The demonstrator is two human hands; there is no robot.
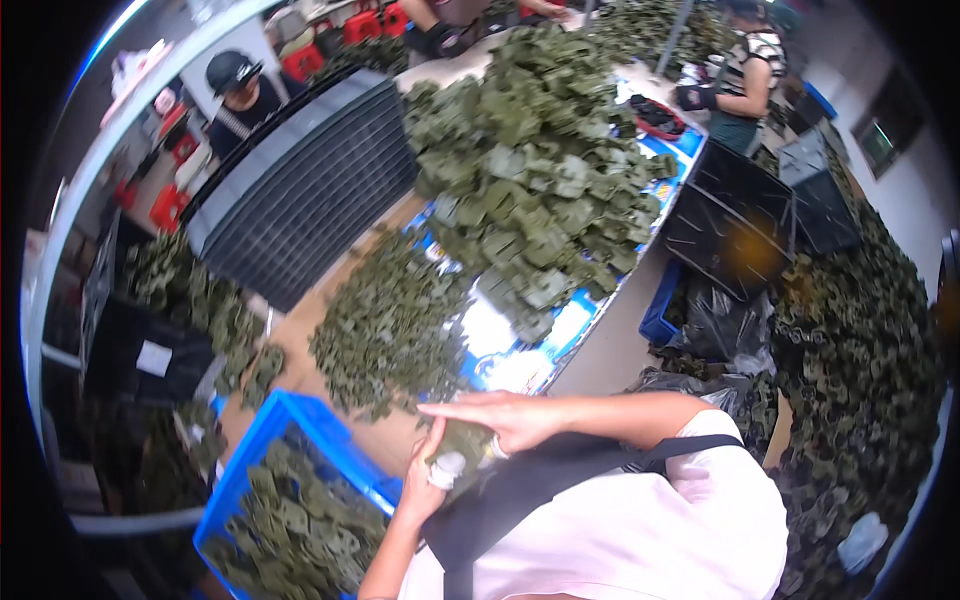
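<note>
Closely together, both hands [515, 418] clamped on olive-green piece [465, 438]; long axis and direction unclear.

There are two foreground hands [523, 420], one near blue crate [320, 430], one tray stack [310, 185] and seemingly three co-workers [755, 85].

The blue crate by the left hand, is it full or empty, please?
Not empty: green pieces lie heaped in the crate; depth unclear.
</note>
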